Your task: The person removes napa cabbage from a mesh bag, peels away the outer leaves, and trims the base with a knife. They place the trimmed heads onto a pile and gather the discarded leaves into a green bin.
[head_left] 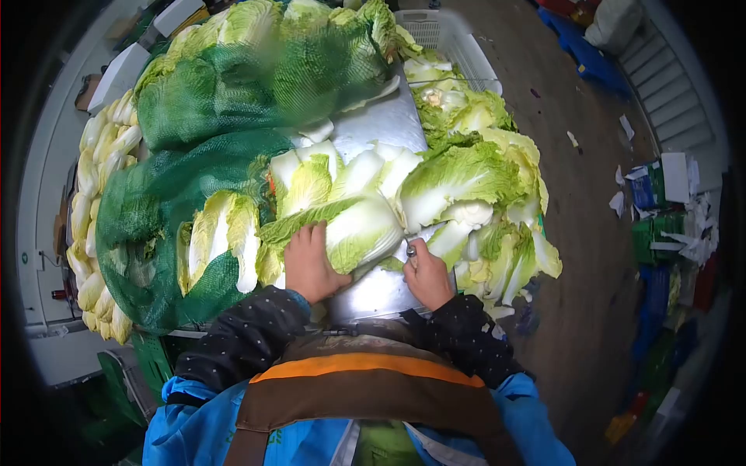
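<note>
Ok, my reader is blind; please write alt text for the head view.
A person's left hand rests on a cabbage; the right hand grips a metal tool beside the cabbage's base. Loose leaves lie to the right, green netting left.

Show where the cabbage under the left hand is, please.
In the head view, the cabbage lies near the centre, between the left hand on its leafy end and the right hand near its white base.

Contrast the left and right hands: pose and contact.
The left hand lies over a cabbage, thumb spread; the right hand is curled around a tool, mostly hidden.
The left hand is on the cabbage's leafier side; the right hand is by its white end.
Both are bare, with dark, white-specked sleeves.
</note>
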The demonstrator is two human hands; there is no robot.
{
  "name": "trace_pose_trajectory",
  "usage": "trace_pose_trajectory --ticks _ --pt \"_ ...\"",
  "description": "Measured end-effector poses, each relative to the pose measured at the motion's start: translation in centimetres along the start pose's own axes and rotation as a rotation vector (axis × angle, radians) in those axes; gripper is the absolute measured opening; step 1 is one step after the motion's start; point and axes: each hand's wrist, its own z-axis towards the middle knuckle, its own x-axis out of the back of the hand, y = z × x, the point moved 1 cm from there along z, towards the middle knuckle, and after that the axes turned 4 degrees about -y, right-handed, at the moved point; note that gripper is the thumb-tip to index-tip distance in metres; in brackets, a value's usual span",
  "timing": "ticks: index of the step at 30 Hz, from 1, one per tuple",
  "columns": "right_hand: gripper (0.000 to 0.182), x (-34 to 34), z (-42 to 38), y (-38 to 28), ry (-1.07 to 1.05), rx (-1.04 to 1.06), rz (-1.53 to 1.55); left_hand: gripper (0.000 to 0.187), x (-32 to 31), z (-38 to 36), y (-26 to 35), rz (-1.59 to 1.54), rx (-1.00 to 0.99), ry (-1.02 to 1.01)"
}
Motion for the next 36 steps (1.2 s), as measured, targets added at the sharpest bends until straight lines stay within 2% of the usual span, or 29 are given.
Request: trace_pose_trajectory --ticks 2,7,9,11,14,17,19,20,21,22,23,25,27,29,30,32,33,34,35,36 --pt "0.027 0.2 0.5 -0.5 -0.025 -0.015 0.004 0.095 0.4 0.5 -0.3 -0.017 0.016 -0.054" --pt "0.026 0.4 1.5 -1.4 -0.067 -0.022 0.002 0.092 0.7 1.1 -0.7 -0.050 -0.007 -0.047" --pt "0.028 -0.1 1.5 -1.3 -0.155 -0.112 -0.022 0.091 0.4 1.4 -1.0 -0.067 -0.001 -0.071" --pt "0.030 -1.5 2.3 0.0 -0.186 -0.164 -0.092 0.088 0.2 1.2 -0.8 -0.054 -0.044 0.025" --pt "0.031 -0.6 3.0 -0.4 -0.263 -0.165 -0.167 0.086 0.7 1.8 -1.0 -0.100 0.003 -0.049" --pt "0.034 -0.3 3.0 -0.4 -0.346 -0.164 -0.184 0.085 0.1 1.1 -0.9 -0.080 -0.046 0.024" --pt "0.029 -2.1 3.8 1.8 -0.277 -0.217 -0.272 0.086 0.0 0.8 -0.2 -0.092 -0.014 0.011" --pt "0.024 -4.1 3.6 4.2 -0.367 -0.156 -0.438 0.087 0.0 0.2 -0.2 -0.070 -0.002 -0.027" --pt "0.022 -3.5 3.9 3.5 -0.393 -0.147 -0.453 0.089 0.1 0.6 -0.6 -0.040 0.004 -0.050" --pt "0.021 -3.4 5.1 3.9 -0.334 -0.145 -0.431 0.091 -0.1 0.8 -0.8 -0.047 -0.079 0.055" --pt "0.021 -4.1 3.9 4.0 -0.312 -0.171 -0.394 0.091 0.0 0.7 -1.5 -0.048 -0.065 0.027" --pt "0.029 -3.1 4.1 2.1 -0.335 -0.247 -0.387 0.092 1.5 4.1 -4.6 -0.375 -0.084 -0.189" --pt "0.034 -3.4 4.1 2.6 -0.380 -0.198 -0.403 0.090 3.6 9.9 -10.5 -0.712 0.065 -0.474" --pt "0.023 -3.5 4.1 2.5 -0.350 -0.222 -0.437 0.086 6.8 12.8 -11.5 -0.448 0.202 -0.191" --pt "0.024 -3.5 4.0 2.5 -0.339 -0.218 -0.446 0.086 7.2 13.3 -10.4 -0.440 0.202 -0.199" --pt "0.025 -3.9 3.6 2.6 -0.341 -0.235 -0.423 0.085 6.8 14.0 -7.8 -0.435 0.327 -0.380" --pt "0.026 -3.8 4.1 2.9 -0.326 -0.242 -0.409 0.085 5.4 14.9 -9.6 -0.434 0.318 -0.369" --pt "0.021 -4.5 4.0 4.6 -0.219 -0.172 -0.408 0.084 2.6 16.3 -12.5 -0.615 0.126 -0.498" --pt "0.021 -3.3 4.7 4.5 -0.201 -0.166 -0.411 0.082 1.3 17.5 -13.9 -0.785 -0.074 -0.629" --pt "0.017 -1.9 4.9 3.9 -0.381 -0.374 -0.044 0.076 1.8 17.2 -13.2 -0.816 -0.046 -0.633"
